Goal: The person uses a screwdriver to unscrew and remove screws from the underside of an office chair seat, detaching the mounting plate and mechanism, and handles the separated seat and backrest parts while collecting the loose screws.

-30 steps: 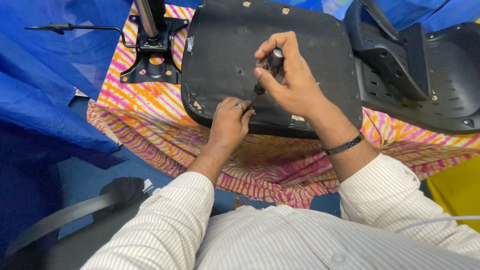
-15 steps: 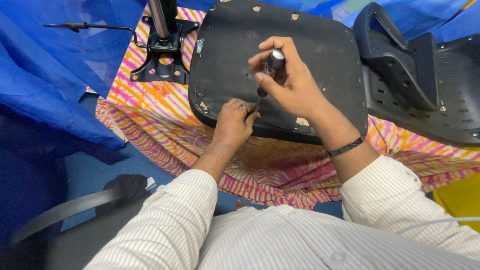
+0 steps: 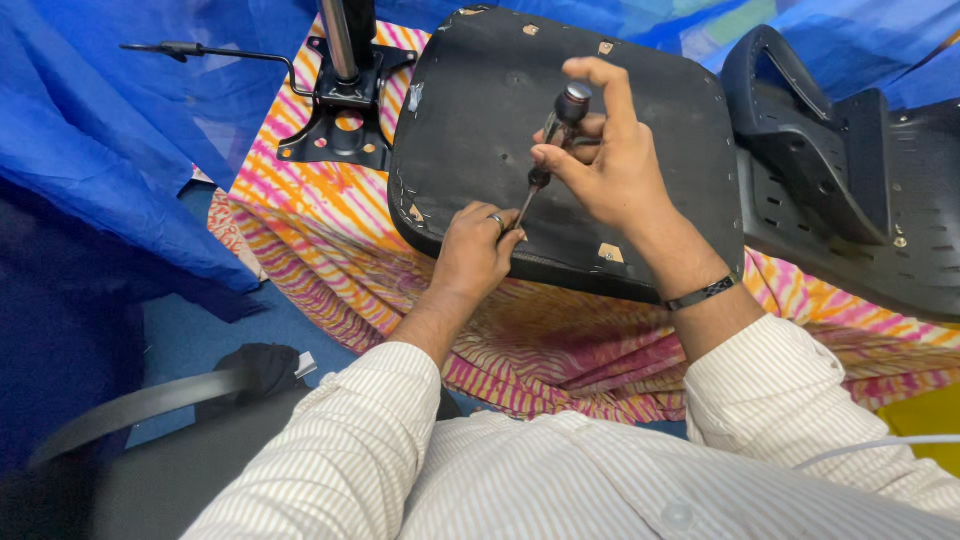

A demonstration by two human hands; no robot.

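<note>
A black upturned chair seat pad (image 3: 480,130) lies on an orange-and-pink striped cloth (image 3: 330,220). My right hand (image 3: 610,165) grips a screwdriver (image 3: 555,125) with a dark handle, its shaft slanting down to the seat's near edge. My left hand (image 3: 472,250) rests on that edge, fingers pinched around the screwdriver's tip; what they pinch is hidden. A ring shows on a left finger, a dark band on my right wrist.
A black metal chair mechanism plate with a steel gas cylinder (image 3: 345,95) and a lever stands at the back left. A black plastic chair back with armrest (image 3: 850,180) lies at the right. Blue sheeting (image 3: 110,150) covers the left. A grey curved chair part (image 3: 140,410) sits near my left.
My right hand has raised the screwdriver handle a little and tilted it more upright. The left hand stays pinched at the tip. The view has drifted slightly.
</note>
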